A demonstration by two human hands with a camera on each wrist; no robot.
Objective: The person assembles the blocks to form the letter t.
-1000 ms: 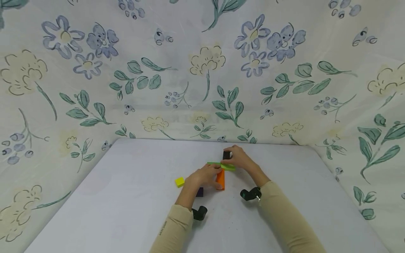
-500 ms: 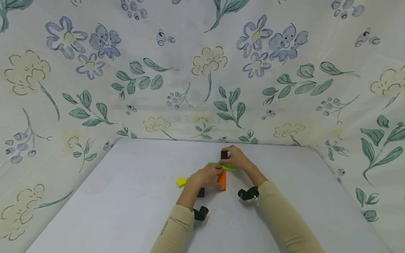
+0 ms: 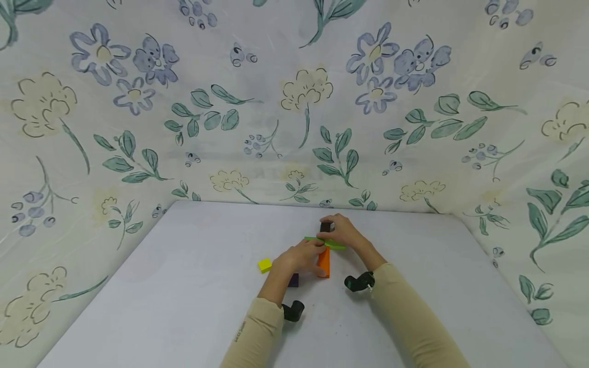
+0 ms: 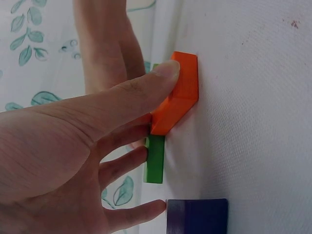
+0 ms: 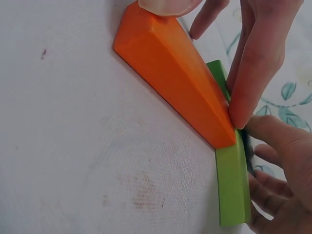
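An orange block (image 3: 324,263), long and tapered, lies on the white table with one end against a long green block (image 5: 232,187). My left hand (image 3: 299,257) holds the orange block, its thumb (image 4: 166,70) at the near end and a fingertip (image 5: 240,114) at the far end. Other fingers of that hand touch or nearly touch the green block. Behind the green block, my right hand (image 3: 345,232) pinches a black block (image 3: 325,227); in the right wrist view this block is mostly hidden.
A dark blue block (image 4: 197,214) lies by the left little finger, partly under the left hand in the head view. Left of that hand is a yellow block (image 3: 264,265). Flowered cloth (image 3: 294,128) stands behind and beside the white table (image 3: 193,286).
The black block and right hand have shifted slightly to the left along the green block. The left hand keeps its place on the orange block. The head view has drifted slightly.
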